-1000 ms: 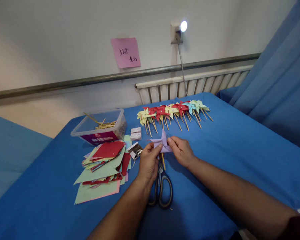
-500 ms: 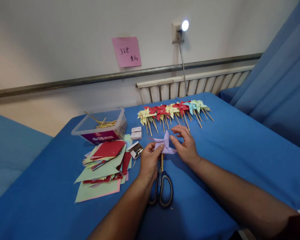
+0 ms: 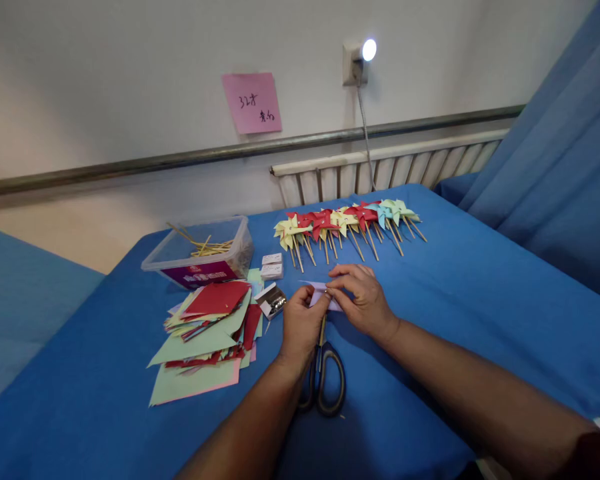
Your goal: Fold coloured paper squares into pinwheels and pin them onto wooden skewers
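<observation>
A light purple paper pinwheel (image 3: 335, 305) is between my two hands, partly covered by my fingers. My left hand (image 3: 303, 317) is closed on its left side, the thumb pressed near the centre. With thumb and fingers pinched, my right hand (image 3: 363, 297) grips the pinwheel near its middle, where a small shiny spot shows. A thin wooden stick (image 3: 323, 328) points down from below the paper. Beneath my hands lie scissors (image 3: 333, 380) with dark handles, their blades mostly hidden. Close to my left hand is an opened small box (image 3: 271, 301) of shiny metal pins.
A stack of coloured paper (image 3: 207, 333) lies at the left. Behind it stands a clear plastic tub (image 3: 200, 267) with wooden sticks. Two small white boxes (image 3: 272, 267) sit nearby. Several finished pinwheels (image 3: 350, 220) lie along the back of the blue-covered table (image 3: 460, 300).
My right hand has moved left and inward, from fingers apart beside the pinwheel to a pinch at its centre. My left hand keeps its hold.
</observation>
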A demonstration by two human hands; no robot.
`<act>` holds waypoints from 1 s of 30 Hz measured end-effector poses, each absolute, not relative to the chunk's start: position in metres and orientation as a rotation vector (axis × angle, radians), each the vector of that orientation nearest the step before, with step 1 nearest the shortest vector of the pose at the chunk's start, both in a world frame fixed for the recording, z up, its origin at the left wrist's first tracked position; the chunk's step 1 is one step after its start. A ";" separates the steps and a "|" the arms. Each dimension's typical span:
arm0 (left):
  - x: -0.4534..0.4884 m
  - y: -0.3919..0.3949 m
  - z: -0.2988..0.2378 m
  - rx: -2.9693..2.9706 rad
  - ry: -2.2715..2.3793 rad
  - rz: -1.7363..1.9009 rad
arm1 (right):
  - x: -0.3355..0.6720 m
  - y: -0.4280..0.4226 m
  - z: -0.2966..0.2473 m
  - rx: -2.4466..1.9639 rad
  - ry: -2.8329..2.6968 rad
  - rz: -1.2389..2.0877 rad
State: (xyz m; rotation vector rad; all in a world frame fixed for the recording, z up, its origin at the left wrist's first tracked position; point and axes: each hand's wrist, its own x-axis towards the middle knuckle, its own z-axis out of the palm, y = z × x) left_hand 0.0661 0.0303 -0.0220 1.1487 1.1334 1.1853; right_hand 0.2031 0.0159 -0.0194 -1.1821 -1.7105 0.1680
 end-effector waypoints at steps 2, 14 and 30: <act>0.066 0.030 -0.021 1.153 1.137 1.166 | 0.202 0.016 -0.019 -1.182 -1.651 0.217; 0.067 0.027 -0.021 1.102 1.070 1.087 | 0.215 0.031 -0.017 -1.087 -1.449 0.673; 0.067 0.024 -0.019 1.098 1.025 1.045 | 0.215 0.033 -0.025 -0.952 -1.153 1.310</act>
